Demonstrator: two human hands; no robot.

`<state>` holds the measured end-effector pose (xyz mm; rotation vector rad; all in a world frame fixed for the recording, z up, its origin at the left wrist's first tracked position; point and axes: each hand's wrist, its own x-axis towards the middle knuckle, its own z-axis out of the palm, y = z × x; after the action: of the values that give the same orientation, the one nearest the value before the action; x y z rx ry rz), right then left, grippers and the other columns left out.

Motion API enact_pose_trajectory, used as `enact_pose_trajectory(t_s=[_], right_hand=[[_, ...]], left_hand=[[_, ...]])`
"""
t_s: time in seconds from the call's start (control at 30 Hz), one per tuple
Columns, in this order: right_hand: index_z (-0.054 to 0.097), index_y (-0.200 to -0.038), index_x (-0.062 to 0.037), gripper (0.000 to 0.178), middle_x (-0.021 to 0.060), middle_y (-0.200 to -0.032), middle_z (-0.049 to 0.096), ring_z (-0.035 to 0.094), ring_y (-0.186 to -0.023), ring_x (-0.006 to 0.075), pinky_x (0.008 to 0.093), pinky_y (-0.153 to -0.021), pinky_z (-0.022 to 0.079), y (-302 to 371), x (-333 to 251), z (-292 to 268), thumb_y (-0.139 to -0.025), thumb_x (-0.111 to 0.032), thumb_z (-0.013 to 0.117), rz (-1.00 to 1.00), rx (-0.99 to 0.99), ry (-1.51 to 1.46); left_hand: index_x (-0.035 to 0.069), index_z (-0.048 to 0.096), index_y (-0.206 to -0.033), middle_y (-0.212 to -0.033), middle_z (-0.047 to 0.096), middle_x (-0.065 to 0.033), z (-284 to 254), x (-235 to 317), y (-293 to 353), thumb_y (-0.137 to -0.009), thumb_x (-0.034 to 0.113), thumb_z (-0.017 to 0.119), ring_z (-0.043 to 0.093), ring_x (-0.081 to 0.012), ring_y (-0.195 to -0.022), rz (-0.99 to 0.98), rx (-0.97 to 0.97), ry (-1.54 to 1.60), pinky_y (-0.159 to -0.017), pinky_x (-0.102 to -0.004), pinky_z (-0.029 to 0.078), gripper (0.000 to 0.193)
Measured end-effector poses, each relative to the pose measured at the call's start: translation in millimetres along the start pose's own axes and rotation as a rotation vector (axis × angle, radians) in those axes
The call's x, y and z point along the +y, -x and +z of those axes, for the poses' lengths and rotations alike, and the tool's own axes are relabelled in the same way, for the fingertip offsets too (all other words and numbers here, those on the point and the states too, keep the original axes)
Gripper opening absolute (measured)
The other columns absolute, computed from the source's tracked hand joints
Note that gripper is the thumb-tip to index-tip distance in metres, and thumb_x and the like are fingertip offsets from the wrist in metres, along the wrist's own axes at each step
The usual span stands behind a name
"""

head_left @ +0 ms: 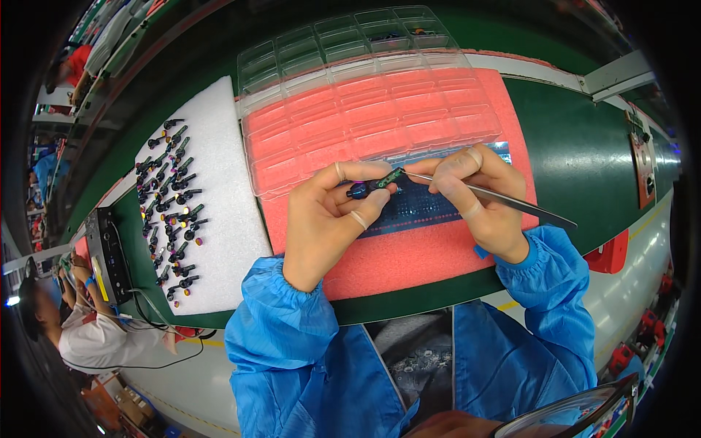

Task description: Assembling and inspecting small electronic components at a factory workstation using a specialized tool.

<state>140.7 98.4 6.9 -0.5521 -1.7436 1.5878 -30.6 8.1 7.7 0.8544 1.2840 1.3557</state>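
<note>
My left hand [310, 219] pinches a small dark earbud [359, 190] between thumb and fingertips, its narrow green circuit board pointing up to the right. Metal tweezers [526, 206] are gripped in my right hand [485, 201], their tips touching or nearly touching the far end of that board. Finger cots cover some of my fingertips. Beneath both hands, a dark blue panel [420, 219] with rows of small marks lies on a pink foam sheet [409, 270]. Whatever the curled fingers of my left hand cover is hidden.
Beyond my hands, a clear compartment tray [332, 98] holds a few dark parts in its far cells. White foam [230, 226] on the left carries several similar earbuds [177, 179]. A black box device [109, 252] stands near another person [102, 343]. Something red [612, 253] sits at the right edge.
</note>
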Motion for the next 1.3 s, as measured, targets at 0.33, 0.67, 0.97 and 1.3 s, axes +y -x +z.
enact_pose_trajectory(t_s=[0.33, 0.67, 0.97, 1.3], right_hand=[[0.050, -0.081, 0.0024, 0.006, 0.0169, -0.084, 0.060, 0.061, -0.089, 0.0223, 0.0343, -0.080, 0.050, 0.4, 0.8, -0.4, -0.085, -0.001, 0.051, -0.009, -0.005, 0.009], [0.050, -0.081, 0.0023, 0.005, 0.0155, -0.083, 0.060, 0.061, -0.091, 0.0235, 0.0340, -0.081, 0.049, 1.9, -0.6, 0.7, -0.085, 0.000, 0.051, 0.034, 0.003, 0.060], [0.052, -0.079, 0.0004, 0.008, 0.0113, -0.078, 0.060, 0.063, -0.079, 0.0187, 0.0289, -0.072, 0.051, -1.4, -3.0, -1.4, -0.085, -0.003, 0.055, 0.131, 0.063, -0.002], [0.053, -0.075, 0.0001, 0.013, 0.0080, -0.071, 0.060, 0.062, -0.066, 0.0135, 0.0235, -0.058, 0.050, -1.2, 14.4, 2.2, -0.082, -0.008, 0.061, 0.410, -0.096, 0.005]], left_hand=[[-0.006, 0.056, -0.102, -0.100, 0.060, -0.0125, 1.0, 0.0, -0.1, -0.079, -0.010, 0.057, 0.060, -0.0180, -0.095, 0.007, 0.001, -0.004, -0.080, -0.0246, 0.052, 0.023], [-0.006, 0.056, -0.102, -0.100, 0.060, -0.0125, 0.6, -2.2, -1.0, -0.079, -0.009, 0.058, 0.060, -0.0173, -0.093, 0.010, -0.008, -0.013, -0.078, -0.0234, 0.052, 0.024], [-0.006, 0.057, -0.103, -0.098, 0.061, -0.0123, -2.1, -2.1, -4.3, -0.079, -0.009, 0.059, 0.060, -0.0147, -0.090, -0.029, 0.044, -0.078, -0.076, -0.0230, 0.052, 0.024], [-0.007, 0.053, -0.110, -0.102, 0.060, -0.0143, 1.4, 1.1, -2.3, -0.081, -0.006, 0.058, 0.061, -0.0171, -0.091, 0.009, 0.070, 0.003, -0.079, -0.0241, 0.051, 0.030]])
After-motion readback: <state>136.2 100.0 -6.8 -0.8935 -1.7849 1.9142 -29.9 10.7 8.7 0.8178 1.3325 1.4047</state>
